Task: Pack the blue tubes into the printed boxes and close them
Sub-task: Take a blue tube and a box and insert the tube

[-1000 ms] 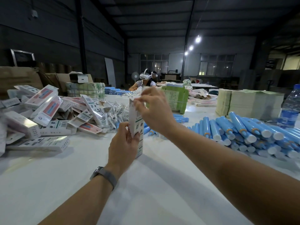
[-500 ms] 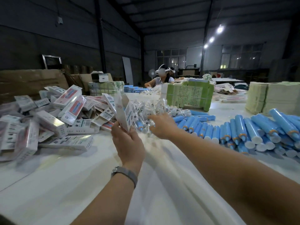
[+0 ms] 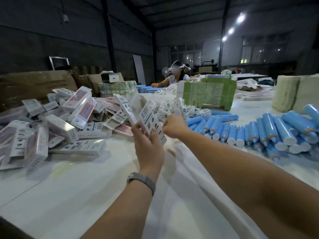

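My left hand [image 3: 148, 147] holds a white printed box [image 3: 149, 118] upright and tilted left above the table, its top flap open. My right hand [image 3: 174, 126] is just right of the box, at the near edge of a heap of clear plastic packets [image 3: 184, 107]. Its fingers are curled around one packet, though the fingertips are hidden. Blue tubes [image 3: 269, 130] with white caps lie in a long pile to the right. A heap of printed boxes [image 3: 65, 125] lies on the left.
A white cloth covers the table [image 3: 86, 187]. A green carton [image 3: 208, 94] stands behind the packets, with stacks of flat pale sheets [image 3: 291, 92] at the far right. Another person [image 3: 176, 75] wearing a headset works at the table's far end.
My right hand left the top of the box and went forward and down into the clear packets. My left hand tilted the box to the left, and the view swung left.
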Available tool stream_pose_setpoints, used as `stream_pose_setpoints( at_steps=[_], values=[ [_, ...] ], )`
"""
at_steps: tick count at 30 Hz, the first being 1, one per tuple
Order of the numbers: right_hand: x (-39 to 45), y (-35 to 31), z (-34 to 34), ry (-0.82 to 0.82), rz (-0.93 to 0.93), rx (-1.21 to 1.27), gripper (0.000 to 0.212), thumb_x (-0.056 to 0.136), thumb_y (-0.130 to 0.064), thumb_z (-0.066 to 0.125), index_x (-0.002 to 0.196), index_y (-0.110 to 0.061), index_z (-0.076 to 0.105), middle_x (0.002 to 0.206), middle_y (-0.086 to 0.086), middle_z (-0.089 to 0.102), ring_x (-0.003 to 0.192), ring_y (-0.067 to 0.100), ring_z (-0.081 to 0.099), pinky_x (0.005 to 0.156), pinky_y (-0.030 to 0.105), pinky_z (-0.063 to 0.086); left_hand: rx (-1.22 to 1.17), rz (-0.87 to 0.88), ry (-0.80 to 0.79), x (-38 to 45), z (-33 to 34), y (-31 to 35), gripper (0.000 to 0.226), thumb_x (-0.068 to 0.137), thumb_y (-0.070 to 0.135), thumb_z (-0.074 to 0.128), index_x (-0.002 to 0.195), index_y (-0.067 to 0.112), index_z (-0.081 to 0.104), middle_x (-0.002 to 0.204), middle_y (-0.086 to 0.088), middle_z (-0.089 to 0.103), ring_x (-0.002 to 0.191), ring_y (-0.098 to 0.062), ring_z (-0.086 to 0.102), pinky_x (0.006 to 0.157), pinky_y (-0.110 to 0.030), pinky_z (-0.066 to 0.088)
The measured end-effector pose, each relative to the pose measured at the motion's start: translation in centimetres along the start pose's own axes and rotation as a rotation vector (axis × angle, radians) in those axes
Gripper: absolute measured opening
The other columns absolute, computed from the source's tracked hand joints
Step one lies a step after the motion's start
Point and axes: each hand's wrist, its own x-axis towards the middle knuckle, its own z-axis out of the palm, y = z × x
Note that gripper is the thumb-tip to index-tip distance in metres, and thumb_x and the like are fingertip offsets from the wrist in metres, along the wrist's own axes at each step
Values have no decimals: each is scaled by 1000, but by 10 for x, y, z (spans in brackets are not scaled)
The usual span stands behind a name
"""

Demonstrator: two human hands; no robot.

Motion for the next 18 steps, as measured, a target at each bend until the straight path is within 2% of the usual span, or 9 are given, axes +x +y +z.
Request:
stream_pose_setpoints(
  at_steps=[1,3,5,7,9,10,12,15,18],
  values=[
    [-6,1,-11,39,41,175,15,81,-6,61,94,-10,67,83,7,65,77,24,63,69,37,56,-7,11,-29,-3,0,1,26,101,16,53,113,30,35,118,-3,61,104,-24,65,91,-46,53],
    [-23,2,-34,117,78,593,39,80,0,67,115,-14,58,91,9,65,81,23,65,79,40,59,-23,49,-84,-7,1,3,26,101,17,55,112,31,36,109,6,63,97,-15,67,86,-37,55],
    [-46,0,-58,232,-12,914,55,80,5,69,123,-22,47,90,12,65,75,19,66,72,36,59,-39,83,-128,-11,3,6,27,101,14,57,112,28,37,105,16,61,94,-5,67,82,-26,54],
    [-67,-4,-79,346,-183,1018,63,82,5,70,119,-37,43,87,9,63,69,15,68,64,26,57,-34,116,-154,-14,5,9,27,100,12,57,110,28,38,105,21,59,93,6,65,76,-17,54],
    [-87,-9,-97,436,-331,992,67,81,5,72,113,-47,42,87,6,63,67,18,69,60,24,56,-17,137,-181,-17,7,10,27,99,13,58,108,29,38,103,23,58,90,12,64,74,-17,55],
    [-95,-11,-103,467,-392,960,66,80,4,72,113,-45,43,86,5,63,68,23,69,59,26,57,-14,143,-203,-20,8,11,27,99,13,58,108,29,39,103,22,59,88,14,63,74,-19,56],
    [-107,-14,-112,507,-494,885,57,81,4,72,117,-33,47,84,3,64,67,28,68,58,33,59,-7,167,-236,-23,8,12,27,99,14,59,109,28,39,104,19,60,87,15,62,73,-19,57],
    [-115,-14,-115,575,-597,592,45,83,3,71,119,-15,51,84,0,68,69,13,68,63,32,60,17,214,-270,-26,9,14,30,99,16,59,109,35,39,111,5,62,93,7,64,75,-21,56],
    [-117,-7,-113,634,-637,342,37,82,2,72,115,-8,58,82,-2,70,71,11,67,68,36,58,63,254,-285,-28,9,14,37,99,18,60,107,46,37,114,4,63,97,-5,66,76,-25,58]
  ],
)
